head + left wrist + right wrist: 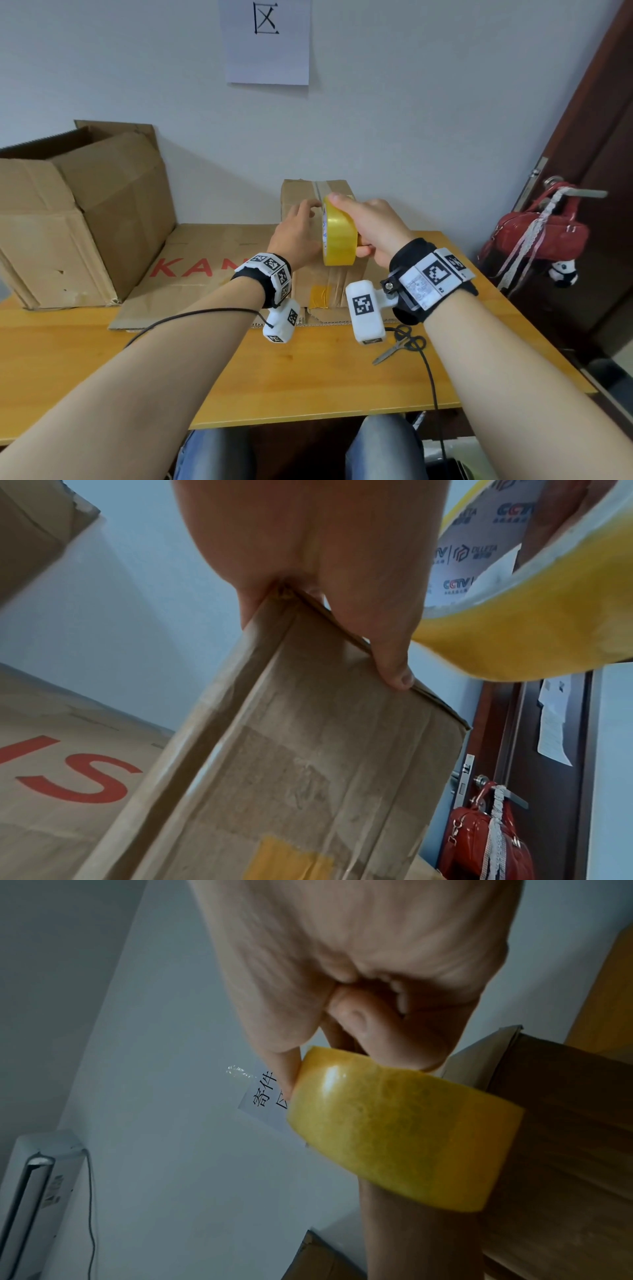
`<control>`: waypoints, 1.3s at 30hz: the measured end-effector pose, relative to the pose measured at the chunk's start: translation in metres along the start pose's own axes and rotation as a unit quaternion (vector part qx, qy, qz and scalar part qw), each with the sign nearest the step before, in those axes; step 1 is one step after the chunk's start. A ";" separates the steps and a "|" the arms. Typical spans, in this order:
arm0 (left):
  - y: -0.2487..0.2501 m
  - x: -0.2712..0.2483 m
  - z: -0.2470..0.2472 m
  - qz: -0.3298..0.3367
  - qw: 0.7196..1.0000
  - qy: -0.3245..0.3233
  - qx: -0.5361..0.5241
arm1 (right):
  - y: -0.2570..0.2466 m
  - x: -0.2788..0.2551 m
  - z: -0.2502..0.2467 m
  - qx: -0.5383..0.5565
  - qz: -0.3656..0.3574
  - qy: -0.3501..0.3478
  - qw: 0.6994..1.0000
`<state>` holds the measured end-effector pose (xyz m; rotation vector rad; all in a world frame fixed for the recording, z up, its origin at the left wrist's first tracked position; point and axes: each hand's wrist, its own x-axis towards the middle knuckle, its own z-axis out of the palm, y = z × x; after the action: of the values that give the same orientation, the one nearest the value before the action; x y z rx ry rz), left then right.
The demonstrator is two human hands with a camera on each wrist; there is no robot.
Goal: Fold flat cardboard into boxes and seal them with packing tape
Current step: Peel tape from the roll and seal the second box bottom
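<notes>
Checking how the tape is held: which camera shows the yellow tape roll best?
The head view: most of the yellow tape roll shows, on edge in the right hand. The left wrist view catches only an arc and its printed core; the right wrist view, its outer face.

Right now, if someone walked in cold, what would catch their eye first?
The bright yellow tape roll, gripped in the right hand over a small brown box on the wooden table. The left hand holds that box's top. A large open carton stands far left.
</notes>
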<state>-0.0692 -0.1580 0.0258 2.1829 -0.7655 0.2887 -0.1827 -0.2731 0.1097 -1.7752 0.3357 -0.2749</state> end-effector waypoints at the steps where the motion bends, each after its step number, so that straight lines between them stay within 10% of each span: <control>1: 0.000 0.000 0.001 -0.001 1.000 0.001 -0.001 | 0.001 -0.001 -0.001 0.001 0.003 -0.003 1.000; 39: -0.002 0.001 0.007 -0.006 1.000 -0.003 0.015 | 0.043 -0.019 -0.002 -0.003 0.066 -0.013 0.998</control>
<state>-0.0673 -0.1628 0.0211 2.2165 -0.7549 0.2891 -0.2045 -0.2773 0.0686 -1.7518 0.4339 -0.1571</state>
